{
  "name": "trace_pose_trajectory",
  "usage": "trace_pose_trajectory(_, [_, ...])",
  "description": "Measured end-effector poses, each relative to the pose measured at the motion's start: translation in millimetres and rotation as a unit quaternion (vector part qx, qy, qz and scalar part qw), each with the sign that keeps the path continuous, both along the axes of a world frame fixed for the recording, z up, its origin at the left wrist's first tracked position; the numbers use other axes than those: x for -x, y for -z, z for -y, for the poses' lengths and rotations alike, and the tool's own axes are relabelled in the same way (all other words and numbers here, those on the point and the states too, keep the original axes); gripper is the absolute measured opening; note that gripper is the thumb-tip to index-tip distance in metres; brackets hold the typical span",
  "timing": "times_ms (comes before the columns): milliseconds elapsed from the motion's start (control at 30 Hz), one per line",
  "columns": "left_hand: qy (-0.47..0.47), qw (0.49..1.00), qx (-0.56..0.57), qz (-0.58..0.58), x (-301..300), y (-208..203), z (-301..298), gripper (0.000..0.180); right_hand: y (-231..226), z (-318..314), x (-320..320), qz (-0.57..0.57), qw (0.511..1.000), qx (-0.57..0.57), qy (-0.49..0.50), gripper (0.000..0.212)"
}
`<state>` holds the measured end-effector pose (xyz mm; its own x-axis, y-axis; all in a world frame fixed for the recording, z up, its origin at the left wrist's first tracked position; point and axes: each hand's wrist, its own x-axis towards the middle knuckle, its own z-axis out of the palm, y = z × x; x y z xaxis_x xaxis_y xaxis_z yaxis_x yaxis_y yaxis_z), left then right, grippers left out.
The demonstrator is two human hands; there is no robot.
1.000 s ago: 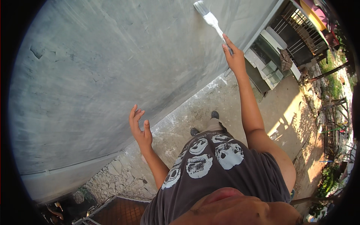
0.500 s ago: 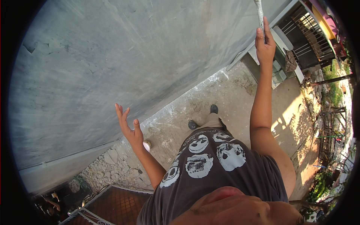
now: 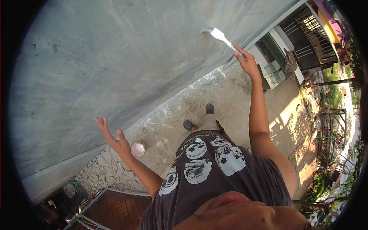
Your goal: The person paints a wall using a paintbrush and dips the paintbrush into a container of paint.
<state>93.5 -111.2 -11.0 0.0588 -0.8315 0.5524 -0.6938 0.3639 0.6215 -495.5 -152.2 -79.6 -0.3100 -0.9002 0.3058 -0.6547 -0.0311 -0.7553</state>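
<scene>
Step in hand, I'd judge: brushing the wall [image 3: 115,57]. R hand [image 3: 250,64], 2 o'clock, fingers closed round the brush [image 3: 224,39]; brush at 1 o'clock, bristles [image 3: 208,29] splayed, apparently on wall. L hand [image 3: 118,142], 8 o'clock, empty, fingers spread. Next move prob. calls for steady, light pressure. Open can [image 3: 142,143] on floor [image 3: 234,107], 8 o'clock, nr L hand: pale stuff [image 3: 138,150] inside, poss. paint, level unclear.

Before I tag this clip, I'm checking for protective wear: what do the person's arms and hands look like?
The left hand and right hand are bare: no gloves, watch or bracelet shows. Both forearms are uncovered. The dark grey T-shirt has a short right sleeve and pale prints in front.
</scene>
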Motion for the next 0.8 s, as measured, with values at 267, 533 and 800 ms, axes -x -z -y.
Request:
trace_pose_trajectory(267, [-0.045, 0.999, 0.009, 0.008, -15, -10, 6, 0.07, -67, 7, -1, 0.27, 0.936, 0.222, 0.037, 0.047])
trace_pose_trajectory(533, [-0.051, 0.998, 0.028, 0.025, -27, -12, 3, 0.067, 109, -13, -21, -0.133, 0.966, -0.206, 0.076, 0.045])
trace_pose_trajectory(800, [-0.145, 0.987, 0.052, 0.041, -74, -33, -11, 0.067, -65, -29, -44, -0.076, 0.987, -0.019, 0.142, 0.035])
